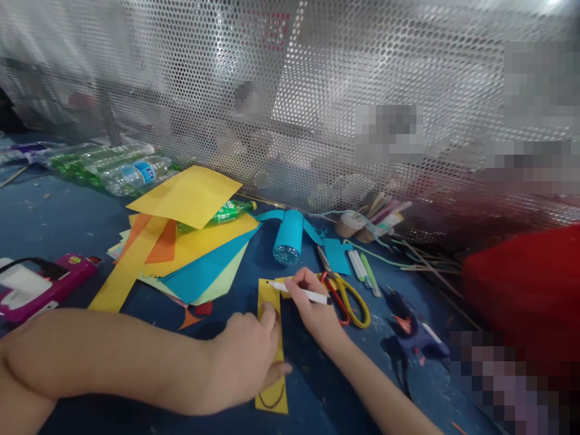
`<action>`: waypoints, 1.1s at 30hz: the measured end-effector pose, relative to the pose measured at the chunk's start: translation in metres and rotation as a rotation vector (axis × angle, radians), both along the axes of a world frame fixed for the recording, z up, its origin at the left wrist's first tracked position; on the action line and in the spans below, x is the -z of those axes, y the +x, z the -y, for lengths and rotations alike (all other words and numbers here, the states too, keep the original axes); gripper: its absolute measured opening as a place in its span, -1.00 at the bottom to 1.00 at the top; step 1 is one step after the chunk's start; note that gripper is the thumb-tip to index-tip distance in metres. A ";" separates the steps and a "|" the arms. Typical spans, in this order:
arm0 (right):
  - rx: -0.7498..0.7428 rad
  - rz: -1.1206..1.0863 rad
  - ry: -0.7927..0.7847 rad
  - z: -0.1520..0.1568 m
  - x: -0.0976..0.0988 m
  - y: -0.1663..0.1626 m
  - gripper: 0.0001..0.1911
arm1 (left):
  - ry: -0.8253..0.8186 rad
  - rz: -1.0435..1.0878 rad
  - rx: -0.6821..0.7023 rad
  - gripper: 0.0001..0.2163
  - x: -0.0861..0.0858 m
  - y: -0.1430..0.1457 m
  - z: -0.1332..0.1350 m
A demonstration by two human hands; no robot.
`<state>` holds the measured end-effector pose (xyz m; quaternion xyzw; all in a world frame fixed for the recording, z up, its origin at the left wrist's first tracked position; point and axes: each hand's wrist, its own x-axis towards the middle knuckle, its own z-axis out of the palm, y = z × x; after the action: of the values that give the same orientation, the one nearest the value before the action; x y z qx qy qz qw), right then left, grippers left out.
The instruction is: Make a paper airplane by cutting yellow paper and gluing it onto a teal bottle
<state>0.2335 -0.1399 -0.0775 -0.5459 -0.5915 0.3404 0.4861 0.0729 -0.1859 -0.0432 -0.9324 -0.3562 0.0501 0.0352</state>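
Observation:
My left hand [247, 359] lies on a narrow yellow paper strip [270, 344] on the blue table, fingers curled and pressing it down. A dark curved line is drawn near the strip's lower end. My right hand [312, 305] is closed round a white pen [299, 292], its tip resting at the strip's top left corner. Red-and-yellow scissors [347, 296] lie just right of that hand.
Stacked coloured paper sheets [190, 241] lie to the left, with a green bottle [226, 212] and clear plastic bottles [113, 166] behind. A blue paper-wrapped tube [288, 237], a glue gun [414, 332], a pink device [40, 284], a red cloth [525, 290] and a perforated metal screen [317, 90] surround the spot.

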 end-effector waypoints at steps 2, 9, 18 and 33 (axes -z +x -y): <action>-0.009 0.012 -0.011 0.000 0.002 0.000 -0.72 | -0.034 -0.011 0.006 -0.33 -0.001 -0.001 0.000; -0.105 0.019 -0.054 0.001 0.009 0.001 -0.72 | -0.106 0.002 -0.010 -0.18 -0.001 -0.001 -0.001; -0.139 0.007 -0.092 0.000 0.011 0.002 -0.73 | -0.175 -0.034 -0.015 -0.15 -0.003 0.002 -0.001; -0.164 0.027 -0.104 0.001 0.011 0.002 -0.73 | -0.055 0.040 0.000 -0.11 0.009 0.002 0.000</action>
<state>0.2353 -0.1411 -0.0881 -0.5246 -0.6222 0.4019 0.4197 0.0747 -0.1858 -0.0525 -0.9338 -0.3553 0.0410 0.0024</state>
